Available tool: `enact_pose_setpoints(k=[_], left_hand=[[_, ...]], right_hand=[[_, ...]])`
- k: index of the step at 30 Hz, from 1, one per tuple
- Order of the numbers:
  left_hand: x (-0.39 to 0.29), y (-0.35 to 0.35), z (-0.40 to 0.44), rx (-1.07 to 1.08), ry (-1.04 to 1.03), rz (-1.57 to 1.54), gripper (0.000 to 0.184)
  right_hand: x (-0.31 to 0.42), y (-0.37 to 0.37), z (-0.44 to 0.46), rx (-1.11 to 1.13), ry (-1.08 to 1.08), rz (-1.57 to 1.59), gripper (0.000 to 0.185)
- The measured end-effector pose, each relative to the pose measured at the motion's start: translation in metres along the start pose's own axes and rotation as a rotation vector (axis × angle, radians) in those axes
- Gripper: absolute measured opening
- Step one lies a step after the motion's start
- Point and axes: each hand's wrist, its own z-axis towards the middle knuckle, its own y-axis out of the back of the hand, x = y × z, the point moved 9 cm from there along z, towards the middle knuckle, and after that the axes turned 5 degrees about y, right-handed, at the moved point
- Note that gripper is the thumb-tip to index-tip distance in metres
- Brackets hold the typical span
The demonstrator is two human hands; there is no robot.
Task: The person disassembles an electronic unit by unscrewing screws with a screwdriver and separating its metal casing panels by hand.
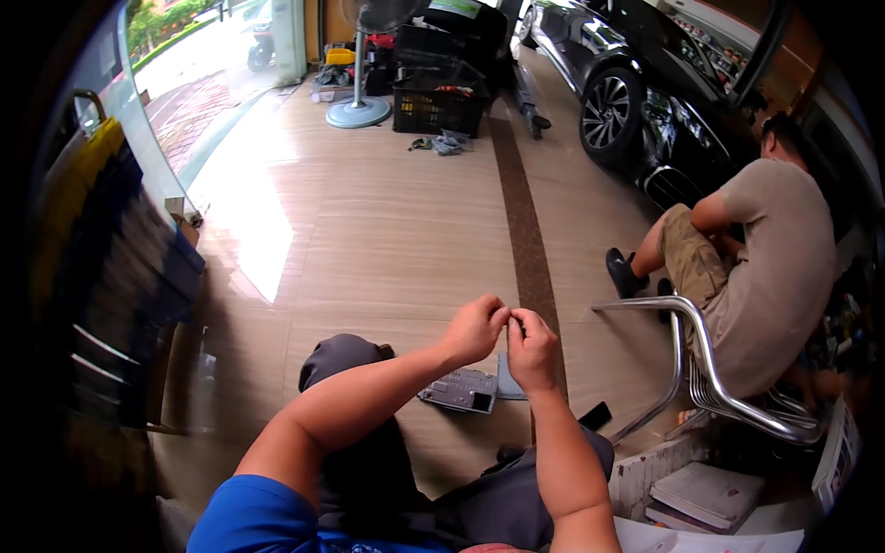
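My left hand [477, 330] and my right hand [534, 350] meet in front of me, above my knees, with the fingertips pinched together. Something small and dark seems to sit between the fingers, too small and too covered to name. Below them on the tiled floor lies a grey electronic unit [458, 390] with a dark square on it. Beside it, partly behind my right wrist, is a flat grey panel [509, 380]. A black phone-like slab [595, 417] shows right of my right forearm.
To the right a person [770, 249] sits on a metal-framed chair [705, 359], near a black car [636, 92]. Ahead stand a fan base [359, 112] and a black crate [435, 109]. Books [705, 493] lie at lower right; a loaded rack [120, 249] stands left.
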Motion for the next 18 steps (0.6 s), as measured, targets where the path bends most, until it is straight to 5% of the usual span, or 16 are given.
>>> enact_pose_setpoints(k=[18], left_hand=[[-0.0042, 0.0040, 0.0028, 0.043, 0.032, 0.002, 0.029]], right_hand=[[-0.0040, -0.0084, 0.0016, 0.036, -0.018, 0.000, 0.010]])
